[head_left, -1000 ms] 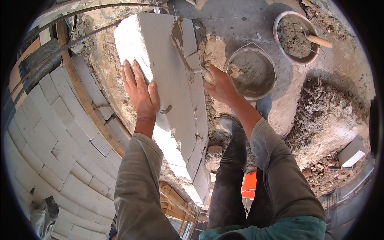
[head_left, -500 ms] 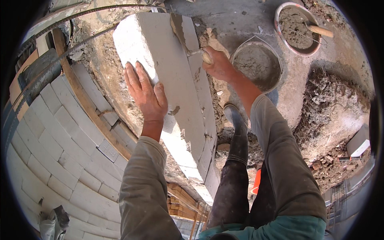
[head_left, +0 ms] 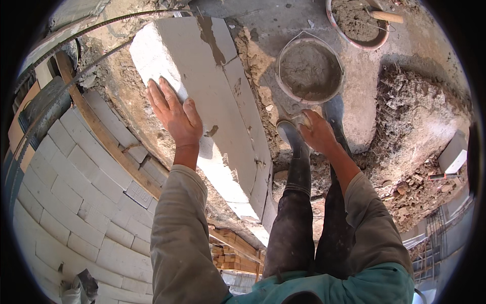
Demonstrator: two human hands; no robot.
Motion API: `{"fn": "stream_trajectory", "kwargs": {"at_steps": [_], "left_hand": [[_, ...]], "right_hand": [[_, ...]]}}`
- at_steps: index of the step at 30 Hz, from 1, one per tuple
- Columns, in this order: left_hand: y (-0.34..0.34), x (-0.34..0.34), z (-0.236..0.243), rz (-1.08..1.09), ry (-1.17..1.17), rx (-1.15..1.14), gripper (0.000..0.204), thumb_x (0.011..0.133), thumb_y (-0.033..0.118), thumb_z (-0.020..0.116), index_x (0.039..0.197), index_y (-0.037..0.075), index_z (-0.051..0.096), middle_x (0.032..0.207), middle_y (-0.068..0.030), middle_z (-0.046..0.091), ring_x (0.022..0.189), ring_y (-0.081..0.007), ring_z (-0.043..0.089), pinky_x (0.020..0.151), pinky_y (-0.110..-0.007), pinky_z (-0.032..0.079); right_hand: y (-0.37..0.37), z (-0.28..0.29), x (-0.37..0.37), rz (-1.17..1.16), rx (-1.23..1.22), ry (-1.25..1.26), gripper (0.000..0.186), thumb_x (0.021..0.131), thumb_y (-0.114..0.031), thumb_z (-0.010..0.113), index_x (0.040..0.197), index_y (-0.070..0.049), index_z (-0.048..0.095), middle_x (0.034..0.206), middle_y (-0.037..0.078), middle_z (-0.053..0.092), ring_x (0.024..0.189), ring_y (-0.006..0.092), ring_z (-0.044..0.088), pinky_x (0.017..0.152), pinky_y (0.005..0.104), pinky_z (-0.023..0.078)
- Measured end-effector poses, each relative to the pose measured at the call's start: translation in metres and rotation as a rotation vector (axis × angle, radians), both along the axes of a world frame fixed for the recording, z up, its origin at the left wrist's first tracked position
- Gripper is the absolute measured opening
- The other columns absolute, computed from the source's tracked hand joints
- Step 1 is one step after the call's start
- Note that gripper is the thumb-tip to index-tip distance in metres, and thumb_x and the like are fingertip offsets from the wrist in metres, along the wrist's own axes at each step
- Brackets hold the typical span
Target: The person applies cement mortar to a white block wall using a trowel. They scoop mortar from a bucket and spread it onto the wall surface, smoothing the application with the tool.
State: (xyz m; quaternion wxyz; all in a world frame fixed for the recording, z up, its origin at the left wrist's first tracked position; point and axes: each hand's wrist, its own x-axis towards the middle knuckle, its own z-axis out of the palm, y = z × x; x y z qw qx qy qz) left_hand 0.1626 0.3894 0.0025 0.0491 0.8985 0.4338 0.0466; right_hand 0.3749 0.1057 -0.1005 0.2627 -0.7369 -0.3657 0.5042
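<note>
My left hand [head_left: 174, 114] lies with stretched fingers on the sunlit side of a long, pale block wall [head_left: 217, 111]. A strip of grey mortar [head_left: 210, 40] is smeared over its top near the far end, and a smaller patch sits beside my left thumb. In my closed right hand [head_left: 319, 133] is a trowel [head_left: 302, 119], its handle partly hidden by my fingers and its blade hard to make out. That hand is off the wall, above my boots and just below a bucket of mortar [head_left: 310, 71].
A second bucket [head_left: 330, 20] with mortar and a wooden-handled tool [head_left: 387, 16] stands at the far right. Steel bars [head_left: 101, 29] arch across the far left, near a wooden plank [head_left: 96, 111] and stacked pale blocks [head_left: 66, 172]. A rubble mound [head_left: 420, 111] rises at right.
My right hand has drawn the trowel off the wall's top, moving right and nearer to me. My left hand stays on the block. The view has shifted slightly.
</note>
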Motion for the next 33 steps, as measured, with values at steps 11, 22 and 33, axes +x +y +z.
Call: {"fn": "stream_trajectory", "kwargs": {"at_steps": [11, 22, 33], "left_hand": [[-0.004, 0.005, -0.012, -0.056, 0.008, 0.045, 0.068, 0.102, 0.048, 0.024, 0.149, -0.001, 0.027, 0.153, -0.0258, 0.022, 0.142, -0.0423, 0.019, 0.114, -0.054, 0.019], [-0.002, 0.004, -0.01, -0.064, -0.026, 0.04, 0.062, 0.099, 0.037, 0.03, 0.149, -0.001, 0.028, 0.153, -0.0275, 0.022, 0.141, -0.0461, 0.02, 0.114, -0.054, 0.019], [-0.004, 0.01, -0.011, -0.031, -0.015, 0.02, 0.062, 0.098, 0.033, 0.031, 0.147, -0.004, 0.029, 0.152, -0.0303, 0.021, 0.141, -0.0479, 0.018, 0.114, -0.055, 0.017]], "right_hand": [[0.005, -0.134, 0.086, -0.053, -0.533, 0.267, 0.053, 0.08, -0.012, 0.063, 0.128, 0.003, 0.049, 0.076, 0.017, 0.064, 0.058, 0.0249, 0.064, 0.051, 0.0376, 0.052], [0.058, -0.066, -0.059, -0.088, 0.003, 0.309, 0.053, 0.081, -0.015, 0.066, 0.125, 0.006, 0.047, 0.085, 0.024, 0.066, 0.074, 0.0342, 0.066, 0.066, 0.0423, 0.053], [0.111, -0.038, -0.078, -0.044, -0.083, 0.118, 0.03, 0.084, -0.008, 0.058, 0.11, 0.001, 0.045, 0.09, 0.026, 0.061, 0.088, 0.0448, 0.062, 0.074, 0.0497, 0.051]]}}
